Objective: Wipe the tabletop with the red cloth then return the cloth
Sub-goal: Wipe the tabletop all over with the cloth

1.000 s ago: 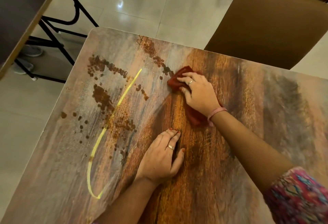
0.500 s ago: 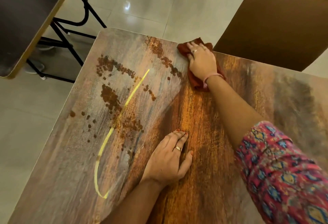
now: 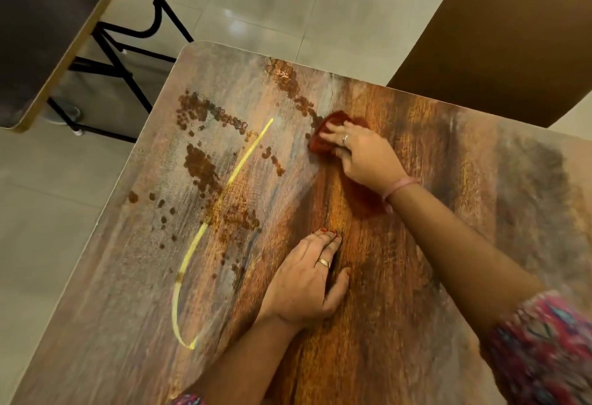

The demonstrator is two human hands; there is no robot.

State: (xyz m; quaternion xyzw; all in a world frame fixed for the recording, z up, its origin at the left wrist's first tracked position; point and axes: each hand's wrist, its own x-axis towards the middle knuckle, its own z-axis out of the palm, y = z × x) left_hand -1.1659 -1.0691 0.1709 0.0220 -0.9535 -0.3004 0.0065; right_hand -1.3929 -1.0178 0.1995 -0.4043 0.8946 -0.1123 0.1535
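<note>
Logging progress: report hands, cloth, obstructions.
Right hand presses red cloth on tabletop. Left hand flat, bracing. Nothing blocking.

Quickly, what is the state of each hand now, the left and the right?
Left hand: open, resting flat on the tabletop, holding nothing.
Right hand: pressing the red cloth on the tabletop, fingers curled over it.
</note>
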